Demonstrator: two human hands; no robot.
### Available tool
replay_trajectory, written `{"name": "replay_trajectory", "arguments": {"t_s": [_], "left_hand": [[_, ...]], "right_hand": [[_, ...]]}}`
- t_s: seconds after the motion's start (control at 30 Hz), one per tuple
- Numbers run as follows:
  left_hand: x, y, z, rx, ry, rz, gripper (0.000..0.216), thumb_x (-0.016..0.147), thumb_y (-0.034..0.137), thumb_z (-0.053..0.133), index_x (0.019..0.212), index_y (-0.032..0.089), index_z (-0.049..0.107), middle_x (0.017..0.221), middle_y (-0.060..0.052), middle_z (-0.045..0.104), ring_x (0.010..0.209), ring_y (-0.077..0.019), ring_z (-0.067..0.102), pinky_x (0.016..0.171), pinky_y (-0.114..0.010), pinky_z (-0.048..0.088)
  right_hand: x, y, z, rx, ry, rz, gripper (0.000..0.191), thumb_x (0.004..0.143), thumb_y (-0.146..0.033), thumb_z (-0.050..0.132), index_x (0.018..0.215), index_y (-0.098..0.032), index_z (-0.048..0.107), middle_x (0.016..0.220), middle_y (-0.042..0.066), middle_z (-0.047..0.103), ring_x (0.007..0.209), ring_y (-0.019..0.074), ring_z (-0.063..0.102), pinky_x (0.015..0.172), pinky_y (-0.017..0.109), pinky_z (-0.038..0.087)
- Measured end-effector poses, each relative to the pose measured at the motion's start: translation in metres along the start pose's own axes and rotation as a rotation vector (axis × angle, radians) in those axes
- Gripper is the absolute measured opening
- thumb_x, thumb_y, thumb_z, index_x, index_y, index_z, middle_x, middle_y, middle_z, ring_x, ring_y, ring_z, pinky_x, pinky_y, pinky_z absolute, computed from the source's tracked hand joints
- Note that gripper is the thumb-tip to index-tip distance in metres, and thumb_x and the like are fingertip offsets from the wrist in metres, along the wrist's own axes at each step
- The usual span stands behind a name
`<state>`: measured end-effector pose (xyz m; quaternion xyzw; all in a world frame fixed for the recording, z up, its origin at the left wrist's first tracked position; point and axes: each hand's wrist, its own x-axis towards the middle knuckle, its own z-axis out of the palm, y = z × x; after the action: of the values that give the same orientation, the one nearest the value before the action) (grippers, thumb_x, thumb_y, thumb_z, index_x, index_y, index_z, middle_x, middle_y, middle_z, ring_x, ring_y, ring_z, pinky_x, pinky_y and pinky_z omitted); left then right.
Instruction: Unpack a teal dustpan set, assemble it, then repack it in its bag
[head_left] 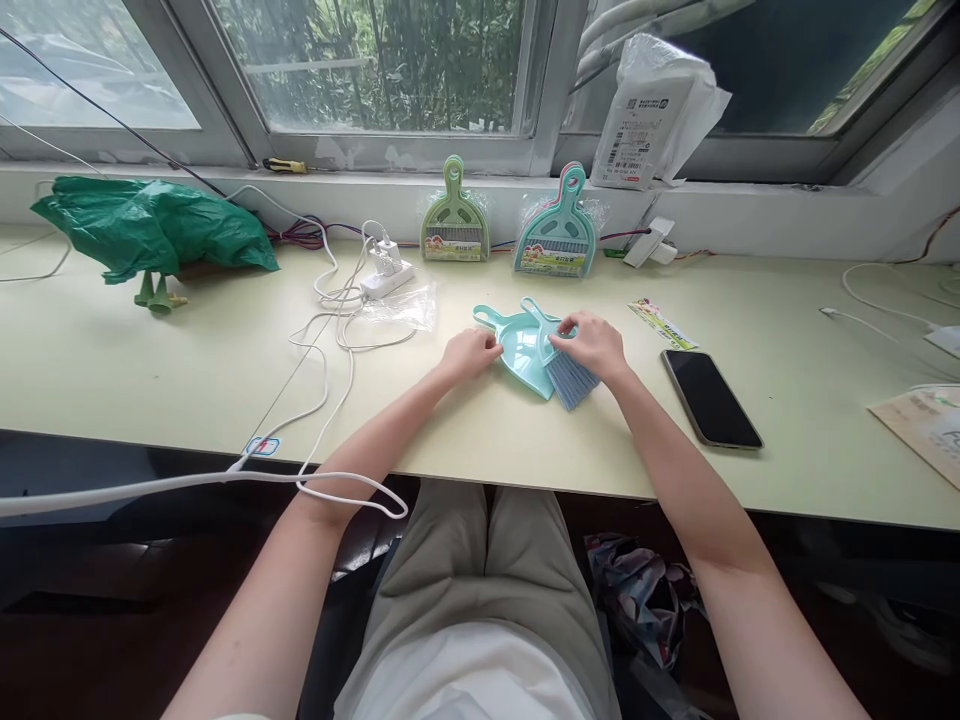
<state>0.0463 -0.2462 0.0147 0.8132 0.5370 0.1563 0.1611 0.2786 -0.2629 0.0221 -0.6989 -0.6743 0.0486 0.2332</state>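
Observation:
A light turquoise dustpan (520,352) lies on the table in front of me, its looped handle pointing to the far left. My left hand (472,354) is closed at its left edge, thumb and fingers pinching the rim. A matching small hand brush (571,378) with grey-blue bristles overlaps the dustpan's right side, bristles toward me. My right hand (592,345) grips the brush near the base of its handle from the right. Some of the right fingertips are hidden behind the brush.
Packaged dustpan sets, one green (453,212) and one turquoise (556,225), lean against the back wall. A phone (711,398) and a printed card (663,324) lie to the right. White cables (324,375), a power strip (387,281) and a green plastic bag (154,228) are at left.

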Motion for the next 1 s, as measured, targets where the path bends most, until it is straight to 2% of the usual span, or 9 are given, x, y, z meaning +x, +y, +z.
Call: {"name": "replay_trajectory", "arguments": {"t_s": [0.23, 0.33, 0.43, 0.5, 0.6, 0.7, 0.8, 0.87, 1.0], "left_hand": [[-0.011, 0.021, 0.012, -0.039, -0.048, 0.136, 0.036, 0.092, 0.04, 0.044, 0.066, 0.02, 0.058, 0.073, -0.003, 0.066, 0.071, -0.0176, 0.058, 0.063, -0.03, 0.036], [-0.014, 0.024, 0.013, -0.03, -0.066, 0.192, 0.039, 0.095, 0.042, 0.039, 0.072, 0.02, 0.061, 0.078, -0.004, 0.067, 0.077, -0.0188, 0.06, 0.069, -0.031, 0.04], [-0.015, 0.024, 0.014, 0.002, -0.061, 0.29, 0.036, 0.097, 0.037, 0.037, 0.082, 0.02, 0.064, 0.093, -0.005, 0.068, 0.089, -0.0198, 0.061, 0.077, -0.031, 0.043], [-0.016, 0.023, 0.014, 0.032, -0.07, 0.366, 0.031, 0.096, 0.029, 0.036, 0.09, 0.02, 0.066, 0.103, -0.005, 0.066, 0.092, -0.019, 0.062, 0.079, -0.031, 0.045], [-0.015, 0.019, 0.015, 0.104, -0.058, 0.463, 0.031, 0.093, 0.018, 0.036, 0.1, 0.021, 0.066, 0.111, -0.005, 0.063, 0.086, -0.016, 0.063, 0.076, -0.028, 0.046], [-0.012, 0.012, 0.012, 0.224, 0.031, 0.529, 0.03, 0.093, 0.016, 0.039, 0.108, 0.021, 0.064, 0.12, -0.007, 0.06, 0.089, -0.0165, 0.062, 0.071, -0.027, 0.045], [-0.006, 0.002, 0.005, 0.333, 0.163, 0.603, 0.027, 0.092, 0.019, 0.05, 0.118, 0.02, 0.059, 0.129, -0.011, 0.057, 0.11, -0.0225, 0.057, 0.083, -0.031, 0.046], [-0.003, -0.006, 0.0, 0.384, 0.206, 0.633, 0.032, 0.09, 0.02, 0.057, 0.122, 0.02, 0.057, 0.134, -0.013, 0.055, 0.119, -0.0251, 0.052, 0.093, -0.035, 0.044], [0.0, -0.015, -0.003, 0.452, 0.151, 0.656, 0.031, 0.092, 0.018, 0.054, 0.123, 0.02, 0.057, 0.133, -0.012, 0.058, 0.121, -0.0244, 0.052, 0.096, -0.036, 0.042]], "right_hand": [[-0.002, -0.002, 0.006, 0.008, -0.019, -0.067, 0.019, 0.077, -0.041, 0.063, 0.083, -0.024, 0.067, 0.104, 0.005, 0.071, 0.098, 0.0241, 0.063, 0.076, 0.032, 0.044], [-0.003, -0.003, 0.008, 0.0, -0.042, -0.091, 0.017, 0.078, -0.04, 0.063, 0.084, -0.024, 0.067, 0.104, 0.004, 0.07, 0.098, 0.0241, 0.063, 0.076, 0.032, 0.044], [-0.005, -0.005, 0.008, -0.009, -0.055, -0.119, 0.017, 0.079, -0.04, 0.062, 0.085, -0.025, 0.067, 0.105, 0.004, 0.07, 0.099, 0.0237, 0.063, 0.076, 0.032, 0.044], [-0.005, -0.005, 0.008, -0.019, -0.065, -0.149, 0.018, 0.08, -0.04, 0.061, 0.086, -0.025, 0.068, 0.104, 0.004, 0.069, 0.1, 0.0236, 0.062, 0.076, 0.032, 0.044], [-0.005, -0.005, 0.007, -0.012, -0.085, -0.185, 0.019, 0.081, -0.042, 0.061, 0.087, -0.025, 0.069, 0.103, 0.004, 0.069, 0.101, 0.023, 0.062, 0.076, 0.031, 0.043], [-0.004, -0.004, 0.007, 0.02, -0.1, -0.196, 0.019, 0.081, -0.042, 0.061, 0.088, -0.025, 0.069, 0.103, 0.003, 0.068, 0.101, 0.0221, 0.062, 0.076, 0.03, 0.042], [-0.005, -0.005, 0.005, 0.062, -0.141, -0.207, 0.021, 0.081, -0.043, 0.062, 0.088, -0.025, 0.069, 0.103, 0.002, 0.069, 0.095, 0.021, 0.062, 0.074, 0.029, 0.041], [-0.005, -0.006, 0.003, 0.093, -0.191, -0.229, 0.023, 0.08, -0.045, 0.063, 0.089, -0.026, 0.07, 0.103, 0.002, 0.069, 0.092, 0.0202, 0.061, 0.073, 0.029, 0.041], [-0.006, -0.007, 0.002, 0.134, -0.251, -0.257, 0.026, 0.078, -0.048, 0.064, 0.092, -0.027, 0.071, 0.102, 0.0, 0.069, 0.087, 0.0185, 0.06, 0.072, 0.029, 0.039]]}}
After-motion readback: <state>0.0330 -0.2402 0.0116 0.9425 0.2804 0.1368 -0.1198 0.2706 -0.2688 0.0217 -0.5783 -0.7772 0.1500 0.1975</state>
